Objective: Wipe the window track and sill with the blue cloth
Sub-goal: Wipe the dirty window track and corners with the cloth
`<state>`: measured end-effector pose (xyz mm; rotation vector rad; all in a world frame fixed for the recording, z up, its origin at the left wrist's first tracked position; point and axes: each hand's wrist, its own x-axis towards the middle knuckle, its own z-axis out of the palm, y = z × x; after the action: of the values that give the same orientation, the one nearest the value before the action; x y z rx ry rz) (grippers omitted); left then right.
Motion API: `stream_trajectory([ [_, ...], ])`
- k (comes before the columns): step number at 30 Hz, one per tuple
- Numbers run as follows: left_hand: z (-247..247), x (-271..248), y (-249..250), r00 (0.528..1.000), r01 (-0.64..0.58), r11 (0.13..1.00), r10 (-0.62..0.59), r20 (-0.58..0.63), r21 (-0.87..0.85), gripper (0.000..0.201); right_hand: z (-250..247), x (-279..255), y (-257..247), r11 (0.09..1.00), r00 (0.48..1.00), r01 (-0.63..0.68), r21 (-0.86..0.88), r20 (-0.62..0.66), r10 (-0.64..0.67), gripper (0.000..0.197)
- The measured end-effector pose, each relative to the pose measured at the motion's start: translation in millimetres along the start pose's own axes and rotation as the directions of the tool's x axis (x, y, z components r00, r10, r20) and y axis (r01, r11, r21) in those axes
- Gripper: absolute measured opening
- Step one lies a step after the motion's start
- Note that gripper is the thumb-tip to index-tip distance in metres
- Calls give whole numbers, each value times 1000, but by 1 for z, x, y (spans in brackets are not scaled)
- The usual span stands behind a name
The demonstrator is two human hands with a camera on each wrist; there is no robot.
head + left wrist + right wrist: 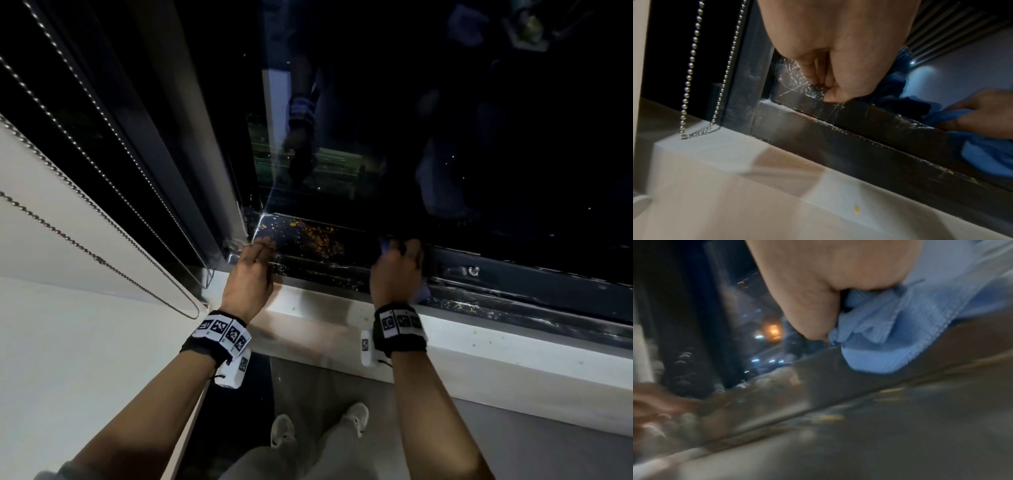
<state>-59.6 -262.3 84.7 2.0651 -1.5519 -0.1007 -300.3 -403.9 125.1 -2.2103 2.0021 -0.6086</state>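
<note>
My right hand (400, 250) grips the bunched blue cloth (890, 337) and presses it down into the dark window track (342, 270); the cloth (423, 294) shows beside the wrist. Yellow-orange crumbs (318, 241) lie scattered in the track between my two hands. At the track's left corner my left hand (822, 92) pinches a crinkled piece of clear plastic film (793, 71) that clings to the frame. The white sill (308, 310) runs in front of the track, with a few yellow specks (856, 208) on it.
A bead chain (102, 260) from the blind hangs at the left, and its loop rests on the sill corner (694, 134). The dark window pane (445, 120) stands behind the track. A small round fitting (473, 270) sits in the track to the right. My feet (284, 430) are below.
</note>
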Motion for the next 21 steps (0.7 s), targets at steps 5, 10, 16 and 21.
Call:
stream_trajectory([
  [5,2,0,1,1000,-21,1000,21,-18,-6,62,20,-4,-50,991,987,128,47,89,-132,26],
  [10,-1,-2,-4,999,-38,999,38,6,-9,65,14,1,-42,973,975,193,128,84,-205,37],
  [16,-2,-4,0,999,-41,999,40,-21,-29,63,17,-8,-23,995,997,75,60,-7,-75,39],
  [21,-3,-5,2,999,-33,999,33,-12,-25,62,19,-18,-94,967,978,144,211,118,-171,28],
])
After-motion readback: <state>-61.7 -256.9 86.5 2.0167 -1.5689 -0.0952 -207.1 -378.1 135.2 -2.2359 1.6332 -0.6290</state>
